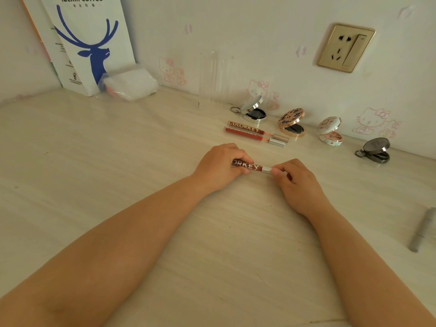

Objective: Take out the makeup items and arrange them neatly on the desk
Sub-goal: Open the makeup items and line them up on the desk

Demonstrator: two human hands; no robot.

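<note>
A: Where is the lip gloss tube (250, 166) now?

B: Low over the middle of the desk (118, 161), lying sideways. The left hand (219, 167) is wrapped round its red body and the right hand (292, 182) pinches its silver cap.

A: What could go wrong?

B: If she sets it down askew it could roll or knock the two lip glosses (256, 136) just beyond, spoiling their line. A twist might also loosen the cap.

A: And the containers?

B: The clear glass (215, 79) at the far wall looks empty, though it is hard to read. Four compacts stand open to the right: the silver compact (253, 110) and flowered compact (292, 125) show dark pans, the white compact (330, 133) a pinkish one, the dark compact (376, 151) I cannot tell.
</note>
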